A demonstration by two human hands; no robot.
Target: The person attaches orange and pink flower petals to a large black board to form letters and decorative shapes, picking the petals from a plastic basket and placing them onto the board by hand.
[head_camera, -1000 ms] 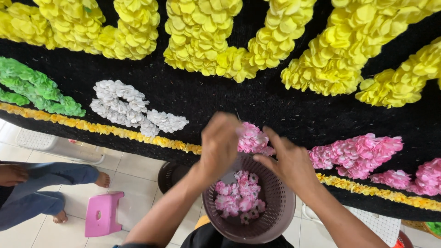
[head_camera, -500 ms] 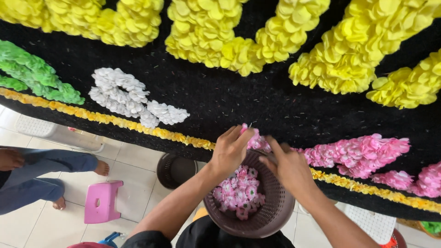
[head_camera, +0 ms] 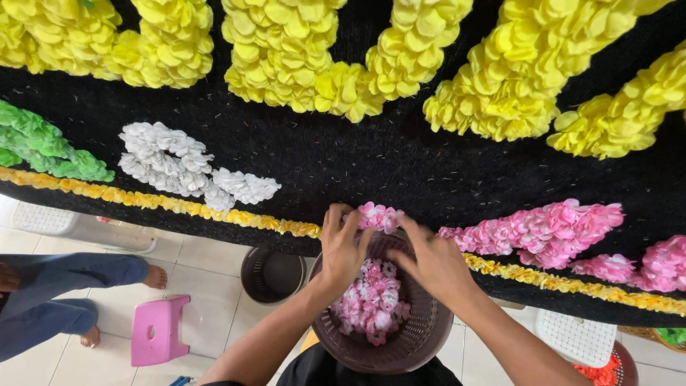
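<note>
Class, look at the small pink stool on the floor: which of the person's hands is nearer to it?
Left. The left hand is at the pink flowers on the black board, up and right of the pink stool. The right hand lies farther right, over the basket.

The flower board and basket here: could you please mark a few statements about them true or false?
1. The brown basket holds pink flowers. True.
2. The left hand presses a white flower cluster. False: its fingers are at a small pink cluster; the white cluster lies apart, to the left.
3. The right hand is over the basket's rim. True.
4. The stool on the floor is green. False: it is pink.
5. Yellow flowers fill the board's top. True.
</note>
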